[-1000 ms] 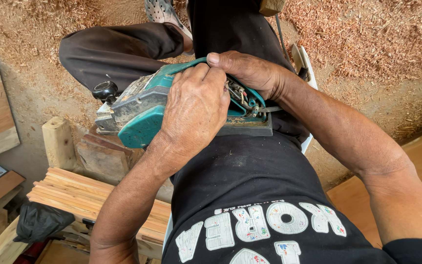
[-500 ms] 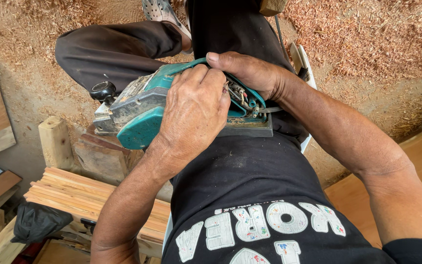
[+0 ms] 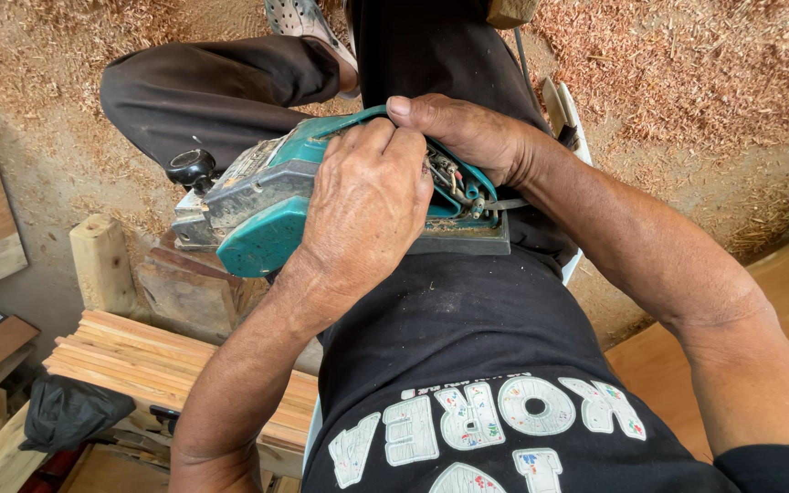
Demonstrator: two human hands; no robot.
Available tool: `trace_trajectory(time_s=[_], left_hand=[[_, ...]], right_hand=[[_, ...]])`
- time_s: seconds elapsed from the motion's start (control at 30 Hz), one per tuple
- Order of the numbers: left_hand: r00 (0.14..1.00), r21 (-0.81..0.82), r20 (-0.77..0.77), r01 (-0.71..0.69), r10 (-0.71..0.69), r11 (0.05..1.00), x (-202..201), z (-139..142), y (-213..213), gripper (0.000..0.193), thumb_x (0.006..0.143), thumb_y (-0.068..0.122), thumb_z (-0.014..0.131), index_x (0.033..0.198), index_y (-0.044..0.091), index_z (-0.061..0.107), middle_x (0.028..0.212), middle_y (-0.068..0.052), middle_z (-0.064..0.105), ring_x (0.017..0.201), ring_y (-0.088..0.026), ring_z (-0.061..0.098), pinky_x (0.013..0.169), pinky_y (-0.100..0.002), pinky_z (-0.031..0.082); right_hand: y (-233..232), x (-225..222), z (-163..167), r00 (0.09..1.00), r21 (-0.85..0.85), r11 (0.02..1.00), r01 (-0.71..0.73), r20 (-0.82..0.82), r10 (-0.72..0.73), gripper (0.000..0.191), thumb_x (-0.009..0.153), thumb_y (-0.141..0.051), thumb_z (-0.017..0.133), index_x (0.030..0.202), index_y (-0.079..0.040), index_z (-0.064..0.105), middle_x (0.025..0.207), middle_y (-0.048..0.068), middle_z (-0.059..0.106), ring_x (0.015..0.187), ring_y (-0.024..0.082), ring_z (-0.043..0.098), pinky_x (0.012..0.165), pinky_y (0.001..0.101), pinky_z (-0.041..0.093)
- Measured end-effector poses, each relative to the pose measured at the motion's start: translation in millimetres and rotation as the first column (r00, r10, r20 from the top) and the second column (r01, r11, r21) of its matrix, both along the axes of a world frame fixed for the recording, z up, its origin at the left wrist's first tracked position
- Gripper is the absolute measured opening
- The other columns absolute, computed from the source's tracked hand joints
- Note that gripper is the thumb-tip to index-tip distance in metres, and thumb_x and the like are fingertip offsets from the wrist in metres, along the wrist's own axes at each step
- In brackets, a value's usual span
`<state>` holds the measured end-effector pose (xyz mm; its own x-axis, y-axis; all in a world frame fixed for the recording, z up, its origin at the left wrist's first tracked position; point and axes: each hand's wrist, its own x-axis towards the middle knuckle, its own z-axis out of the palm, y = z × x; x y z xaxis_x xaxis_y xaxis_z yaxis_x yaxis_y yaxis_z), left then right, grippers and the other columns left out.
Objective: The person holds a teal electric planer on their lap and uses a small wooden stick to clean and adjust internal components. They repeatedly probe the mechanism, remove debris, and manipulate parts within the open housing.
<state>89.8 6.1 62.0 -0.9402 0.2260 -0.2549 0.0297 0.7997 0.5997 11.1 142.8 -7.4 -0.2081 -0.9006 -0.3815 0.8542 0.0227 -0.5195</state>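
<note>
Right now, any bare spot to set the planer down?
Bare dirt lies between the short pale wooden post and the bent dark-trousered leg. A bare wooden board lies at right. The lap is crowded: both hands, left hand and right hand, grip the teal electric planer.

We see our left hand and right hand gripping the teal electric planer, wood slats below it.

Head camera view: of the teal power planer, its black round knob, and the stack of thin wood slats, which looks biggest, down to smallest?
1. Stack of thin wood slats, partly hidden, so unsure against the planer
2. Teal power planer, nearer the camera
3. Black round knob, clearly smallest
</note>
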Motion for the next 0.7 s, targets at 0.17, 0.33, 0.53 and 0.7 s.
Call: trace_trajectory(time_s=[0.17, 0.33, 0.53, 0.7], left_hand=[[0.999, 0.069, 0.041, 0.001, -0.004, 0.998, -3.6, -2.5, -3.6, 0.013, 0.093, 0.004, 0.067, 0.102, -0.004, 0.065, 0.095, -0.018, 0.064, 0.093, -0.036, 0.065, 0.086, -0.051, 0.051], [0.997, 0.056, 0.075, 0.019, -0.023, 0.998, -5.2, -3.8, -5.3, 0.011, 0.094, 0.005, 0.066, 0.100, -0.004, 0.065, 0.095, -0.019, 0.064, 0.092, -0.036, 0.066, 0.084, -0.051, 0.051], [0.999, 0.032, 0.045, 0.012, -0.013, 0.999, -4.0, -3.1, -2.7, 0.010, 0.092, 0.006, 0.067, 0.098, -0.002, 0.065, 0.095, -0.018, 0.064, 0.092, -0.036, 0.065, 0.086, -0.051, 0.050], [1.000, 0.024, -0.007, -0.003, 0.004, 1.000, 0.7, -1.1, -1.9, 0.013, 0.090, 0.005, 0.069, 0.099, -0.002, 0.064, 0.094, -0.018, 0.062, 0.093, -0.035, 0.065, 0.088, -0.050, 0.051]], right_hand=[[0.1, 0.0, 1.8, 1.000, 0.021, 1.000, 0.004, 0.018, -0.005, 0.068, 0.104, -0.058, 0.047, 0.114, 0.006, 0.066, 0.093, 0.018, 0.070, 0.084, 0.018, 0.074, 0.066, 0.0284, 0.065], [-0.2, 1.1, 1.0, 1.000, 0.030, 1.000, 0.010, 0.026, -0.011, 0.067, 0.104, -0.058, 0.048, 0.111, 0.006, 0.066, 0.090, 0.018, 0.069, 0.082, 0.018, 0.073, 0.065, 0.0287, 0.064], [-2.2, 0.0, 0.7, 1.000, 0.010, 1.000, 0.015, -0.022, -0.015, 0.063, 0.108, -0.055, 0.048, 0.110, 0.005, 0.067, 0.092, 0.014, 0.070, 0.083, 0.014, 0.070, 0.071, 0.0275, 0.063], [-2.4, 0.6, 0.9, 1.000, 0.023, 1.000, 0.014, 0.024, -0.014, 0.060, 0.106, -0.054, 0.047, 0.112, 0.003, 0.067, 0.094, 0.013, 0.071, 0.084, 0.015, 0.071, 0.071, 0.0283, 0.064]])
